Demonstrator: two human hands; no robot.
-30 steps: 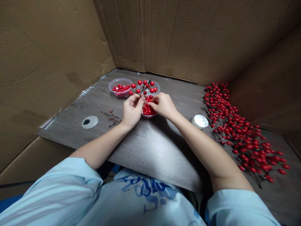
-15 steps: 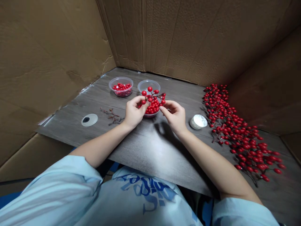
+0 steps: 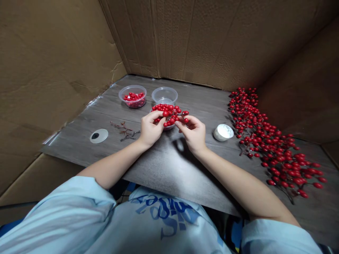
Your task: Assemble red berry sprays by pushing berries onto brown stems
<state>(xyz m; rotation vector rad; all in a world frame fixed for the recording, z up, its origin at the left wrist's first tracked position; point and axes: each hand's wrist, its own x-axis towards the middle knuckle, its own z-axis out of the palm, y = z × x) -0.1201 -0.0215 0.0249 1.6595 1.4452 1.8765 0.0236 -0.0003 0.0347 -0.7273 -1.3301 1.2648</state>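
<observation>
My left hand [image 3: 151,129] pinches a sprig of artificial red berries [image 3: 180,113] between thumb and fingers. My right hand [image 3: 194,134] is closed at the sprig's near side, thumb and forefinger on one of its berries. Directly beneath the sprig is a clear plastic bowl [image 3: 168,128] heaped with loose red berries [image 3: 158,107], partly covered by my hands. Just behind it stands another clear bowl [image 3: 164,94] with little or nothing visible inside.
A third clear bowl [image 3: 132,100] at the back left holds red berries. Bare brown stems [image 3: 124,131] and a round whitish disc with a black spot [image 3: 99,135] lie left. Right are a small white-topped cup [image 3: 223,132] and piled berry branches [image 3: 265,135]. Cardboard walls [image 3: 180,38] enclose the table.
The sprig has tipped lower and flatter over the heaped bowl. My right fingers have shifted slightly left, onto a berry. The whole view has moved a little.
</observation>
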